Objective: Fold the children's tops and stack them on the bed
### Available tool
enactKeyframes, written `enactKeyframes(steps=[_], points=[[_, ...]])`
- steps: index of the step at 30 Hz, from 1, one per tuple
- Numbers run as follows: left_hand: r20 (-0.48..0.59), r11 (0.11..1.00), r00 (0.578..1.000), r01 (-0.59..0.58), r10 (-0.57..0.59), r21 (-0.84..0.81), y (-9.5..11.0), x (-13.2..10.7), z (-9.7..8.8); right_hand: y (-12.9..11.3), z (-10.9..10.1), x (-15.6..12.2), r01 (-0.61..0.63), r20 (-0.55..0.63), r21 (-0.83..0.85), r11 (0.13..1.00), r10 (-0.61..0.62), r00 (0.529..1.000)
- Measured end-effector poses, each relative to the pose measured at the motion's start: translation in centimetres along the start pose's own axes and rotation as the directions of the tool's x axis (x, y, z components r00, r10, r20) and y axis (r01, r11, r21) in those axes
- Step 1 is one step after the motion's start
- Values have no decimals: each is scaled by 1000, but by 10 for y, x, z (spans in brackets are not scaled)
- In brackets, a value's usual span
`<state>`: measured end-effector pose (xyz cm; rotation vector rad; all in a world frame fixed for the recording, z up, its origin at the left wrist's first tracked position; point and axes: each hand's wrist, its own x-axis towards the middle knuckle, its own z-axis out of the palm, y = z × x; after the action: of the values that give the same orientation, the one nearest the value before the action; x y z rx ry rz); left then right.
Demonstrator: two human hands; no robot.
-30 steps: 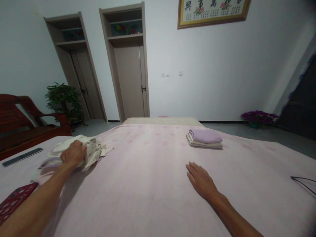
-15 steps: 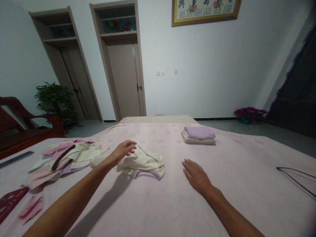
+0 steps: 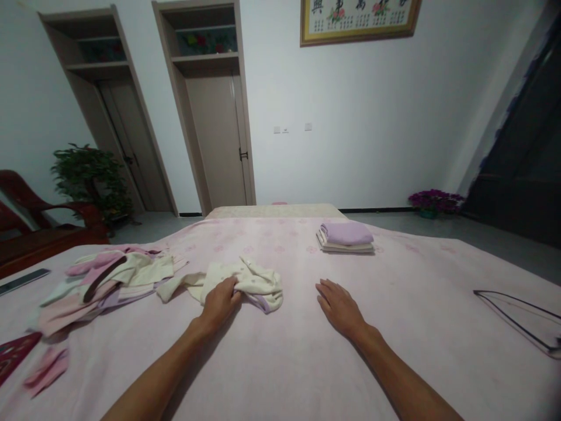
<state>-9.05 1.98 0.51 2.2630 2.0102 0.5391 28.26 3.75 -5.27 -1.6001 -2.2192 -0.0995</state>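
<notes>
A crumpled cream shirt [image 3: 258, 280] with lavender trim and small dots lies mid-surface, one sleeve stretched out to the left. My left hand [image 3: 222, 304] is closed on its near edge, bunching the cloth; the fingertips are partly hidden in the folds. My right hand [image 3: 340, 305] rests palm down on the pink sheet, fingers stretched out and holding nothing. It is apart from the shirt, to its right. Beyond it sits a neat stack of folded clothes [image 3: 345, 235], lavender on top and cream below.
A loose heap of pink, cream and lavender clothes [image 3: 109, 280] lies at the left. Near it are a small pink cloth [image 3: 47, 369], a dark red item [image 3: 16, 354] and a dark flat device [image 3: 23, 282]. A black cord-like loop [image 3: 512, 318] lies on the pink sheet [image 3: 307, 368] at right.
My left hand has come down from above the shirt and taken hold of its near edge, which is now bunched. My right hand stays flat on the sheet. The view has shifted slightly.
</notes>
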Motion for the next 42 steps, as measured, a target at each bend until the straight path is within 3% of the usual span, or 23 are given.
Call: enactKeyframes(steps=[3,5,8,10,12,14,16,18,24,42], points=[[-41,930,993,88,-110,-357,17,4,-6,-1,-2,0,0,7,-3,1000,0,1000],[2,771,994,87,-110,-631,38,1,-11,-2,-3,0,-1,6,5,1000,1,1000],[206,446,976,153,73,-882,72,-10,-11,-2,-5,0,-2,-4,34,999,3,1000],[294,370,936,207,194,-905,85,-16,-5,-1,-5,0,0,2,63,998,-1,1000],[230,465,951,111,207,-878,86,-18,6,0,-5,0,-1,10,98,995,0,1000],[72,640,979,-66,188,-766,78,-17,19,3,-5,-1,-13,8,141,990,12,1000],[-52,769,976,-197,210,-608,66,-16,31,6,-4,0,-35,2,198,980,36,999],[-101,830,959,-280,264,-483,57,-16,39,8,-5,0,-57,4,268,962,58,998],[-123,875,932,-363,341,-321,58,-24,41,11,-9,1,-21,-21,366,930,31,999],[-137,886,936,-350,323,-303,58,-31,45,4,-12,1,-43,-3,298,953,46,999]])
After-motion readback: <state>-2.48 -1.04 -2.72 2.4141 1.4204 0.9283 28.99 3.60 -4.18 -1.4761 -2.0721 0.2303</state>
